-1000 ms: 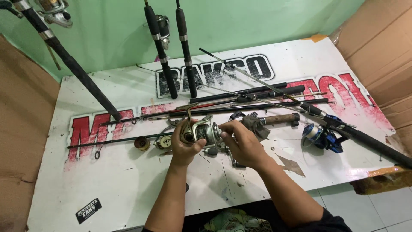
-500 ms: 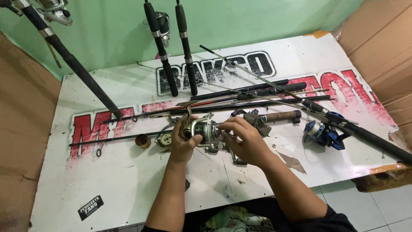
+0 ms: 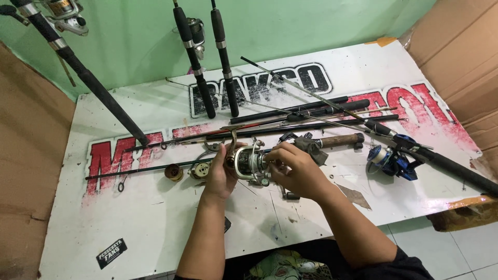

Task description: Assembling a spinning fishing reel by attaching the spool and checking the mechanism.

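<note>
Silver spinning reel (image 3: 250, 162) is held above the white worktop (image 3: 155, 218), mid-front | left hand (image 3: 220, 173) fingers closed round its rear | right hand (image 3: 296, 168) fingers pinched at its front, shifted slightly nearer since a second ago; handling continues | blue reel (image 3: 388, 161) lies well right.
</note>
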